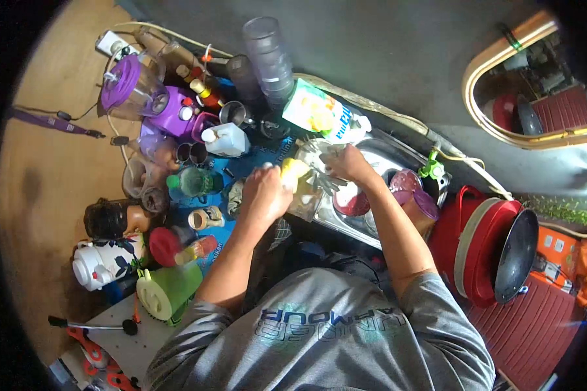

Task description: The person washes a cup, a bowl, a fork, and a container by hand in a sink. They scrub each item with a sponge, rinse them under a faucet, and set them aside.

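Observation:
My left hand (266, 194) is closed around a yellow sponge (295, 172), which sticks out past the fingertips toward the sink. Close beside it, my right hand (353, 165) is bent downward with its fingers closed at a shiny, greyish see-through item (319, 156); I cannot tell what kind of thing it is. Both hands are over the left edge of a metal sink (388, 152). Below my right wrist, a pink-red bowl (351, 201) sits in the sink. A white and green printed pack (316, 111) stands just behind the hands.
On the left are a purple blender (169, 111), a white jug (225, 140), a green-capped bottle (195, 182), a mug (205, 218) and a green pitcher (166, 290). Stacked tumblers (267, 55) rise at the back. To the right stand a red container (479, 244) and a dark pan (516, 256).

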The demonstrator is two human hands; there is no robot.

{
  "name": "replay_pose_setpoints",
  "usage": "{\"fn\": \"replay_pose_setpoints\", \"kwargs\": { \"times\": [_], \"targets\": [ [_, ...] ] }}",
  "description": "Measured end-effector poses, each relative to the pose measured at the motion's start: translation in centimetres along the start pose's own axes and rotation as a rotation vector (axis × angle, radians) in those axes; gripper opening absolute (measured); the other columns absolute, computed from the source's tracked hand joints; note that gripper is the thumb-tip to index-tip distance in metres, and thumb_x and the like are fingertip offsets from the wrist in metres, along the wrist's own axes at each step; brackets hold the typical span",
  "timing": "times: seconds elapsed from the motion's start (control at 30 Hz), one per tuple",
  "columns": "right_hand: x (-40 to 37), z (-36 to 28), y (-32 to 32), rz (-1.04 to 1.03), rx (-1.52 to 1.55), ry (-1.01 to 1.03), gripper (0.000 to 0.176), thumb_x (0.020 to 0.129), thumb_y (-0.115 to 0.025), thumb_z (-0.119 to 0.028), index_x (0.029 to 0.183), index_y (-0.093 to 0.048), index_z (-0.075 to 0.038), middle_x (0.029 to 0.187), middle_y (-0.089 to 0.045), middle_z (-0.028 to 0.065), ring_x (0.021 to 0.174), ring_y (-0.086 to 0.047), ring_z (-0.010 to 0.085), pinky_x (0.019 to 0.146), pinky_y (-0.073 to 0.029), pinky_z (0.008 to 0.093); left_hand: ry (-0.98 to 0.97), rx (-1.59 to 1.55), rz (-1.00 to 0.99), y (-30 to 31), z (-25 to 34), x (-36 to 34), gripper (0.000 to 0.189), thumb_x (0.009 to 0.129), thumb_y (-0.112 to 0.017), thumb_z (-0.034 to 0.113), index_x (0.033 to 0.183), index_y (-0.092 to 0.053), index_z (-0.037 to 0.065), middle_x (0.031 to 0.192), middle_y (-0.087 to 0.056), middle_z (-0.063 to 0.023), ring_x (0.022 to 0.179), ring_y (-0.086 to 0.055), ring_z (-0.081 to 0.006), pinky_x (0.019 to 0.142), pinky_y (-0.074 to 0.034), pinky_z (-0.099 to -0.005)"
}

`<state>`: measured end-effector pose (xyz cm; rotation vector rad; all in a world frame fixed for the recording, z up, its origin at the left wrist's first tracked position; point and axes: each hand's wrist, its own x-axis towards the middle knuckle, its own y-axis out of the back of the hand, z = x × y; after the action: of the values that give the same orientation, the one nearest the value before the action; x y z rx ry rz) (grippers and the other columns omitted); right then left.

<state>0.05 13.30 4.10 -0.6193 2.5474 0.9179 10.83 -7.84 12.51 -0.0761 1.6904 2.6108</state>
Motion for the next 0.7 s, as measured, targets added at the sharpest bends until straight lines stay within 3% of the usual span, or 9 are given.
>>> {"fn": "replay_pose_setpoints", "kwargs": {
  "times": [0.03,0.13,0.2,0.27,0.33,0.43,0.6,0.67,0.7],
  "targets": [
    [-1.1,0.3,0.4,0.045,0.084,0.194,0.045,0.080,-0.069,-0.035,0.098,-0.066,0.006,0.090,-0.069,0.0219,0.079,-0.068,0.0290,0.074,-0.052,0.0373,0.009,0.044,0.011,-0.1,0.6,0.8,0.025,0.079,-0.064,0.019,0.085,-0.061,-0.004,0.093,-0.061,-0.0229,0.090,-0.060,-0.0414,0.082,-0.048,-0.0466],
    [-3.9,2.1,1.1,0.163,0.465,0.273,0.035,0.087,-0.065,-0.024,0.103,-0.064,0.007,0.091,-0.070,0.0168,0.079,-0.067,0.0203,0.073,-0.053,0.0334,-0.045,0.043,0.008,-0.9,2.7,3.0,0.024,0.079,-0.063,0.017,0.087,-0.062,-0.005,0.093,-0.061,-0.0230,0.090,-0.061,-0.0379,0.082,-0.049,-0.0449],
    [-5.5,5.4,1.6,0.228,0.846,0.099,0.021,0.093,-0.057,-0.011,0.106,-0.066,0.003,0.089,-0.070,0.0088,0.080,-0.066,0.0150,0.071,-0.053,0.0282,-0.096,0.005,0.042,-2.8,4.2,4.3,0.018,0.080,-0.059,0.013,0.084,-0.061,-0.005,0.090,-0.062,-0.0244,0.086,-0.062,-0.0409,0.078,-0.050,-0.0467],
    [-7.0,9.5,2.0,0.353,0.844,-0.064,0.024,0.090,-0.061,-0.015,0.104,-0.066,0.004,0.089,-0.071,0.0106,0.080,-0.067,0.0176,0.071,-0.053,0.0312,-0.150,0.096,-0.037,-5.4,5.0,5.9,0.015,0.080,-0.055,0.008,0.081,-0.062,-0.004,0.086,-0.064,-0.0243,0.079,-0.064,-0.0417,0.073,-0.052,-0.0480],
    [-4.7,21.7,-0.9,0.547,0.528,-0.156,0.027,0.085,-0.065,-0.019,0.099,-0.066,0.004,0.088,-0.071,0.0159,0.082,-0.069,0.0253,0.073,-0.053,0.0368,-0.197,0.128,-0.067,-8.2,5.0,7.5,0.015,0.080,-0.053,0.007,0.079,-0.065,-0.003,0.082,-0.065,-0.0244,0.077,-0.066,-0.0416,0.070,-0.053,-0.0489],
    [-9.6,23.1,1.3,0.605,0.088,-0.254,0.028,0.079,-0.067,-0.020,0.095,-0.066,0.003,0.088,-0.068,0.0215,0.085,-0.067,0.0350,0.077,-0.052,0.0416,-0.217,0.199,-0.202,-11.5,4.5,9.5,0.016,0.078,-0.054,0.005,0.083,-0.068,-0.002,0.082,-0.066,-0.0257,0.081,-0.066,-0.0407,0.072,-0.054,-0.0488],
    [-8.6,26.2,0.9,0.440,-0.143,-0.183,0.023,0.078,-0.063,-0.018,0.087,-0.066,0.003,0.089,-0.065,0.0277,0.089,-0.064,0.0410,0.081,-0.050,0.0450,-0.196,0.228,-0.271,-14.1,4.3,11.2,0.017,0.082,-0.054,0.007,0.082,-0.070,0.001,0.087,-0.068,-0.0216,0.083,-0.068,-0.0370,0.072,-0.055,-0.0473],
    [-4.1,31.9,-0.9,0.361,-0.437,-0.146,0.027,0.078,-0.061,-0.014,0.094,-0.062,0.007,0.095,-0.062,0.0314,0.095,-0.061,0.0442,0.085,-0.049,0.0452,-0.281,0.410,-0.392,-15.4,4.2,11.7,0.016,0.081,-0.055,0.007,0.082,-0.070,0.001,0.088,-0.069,-0.0213,0.084,-0.068,-0.0369,0.074,-0.055,-0.0465],
    [-1.6,34.5,-1.7,0.442,-0.226,-0.293,0.031,0.079,-0.057,-0.008,0.104,-0.056,0.010,0.103,-0.060,0.0308,0.102,-0.058,0.0439,0.090,-0.046,0.0433,-0.224,0.413,-0.437,-14.7,5.3,11.4,0.015,0.080,-0.056,0.006,0.084,-0.070,0.001,0.090,-0.069,-0.0217,0.085,-0.068,-0.0366,0.075,-0.055,-0.0459]
  ]
}}
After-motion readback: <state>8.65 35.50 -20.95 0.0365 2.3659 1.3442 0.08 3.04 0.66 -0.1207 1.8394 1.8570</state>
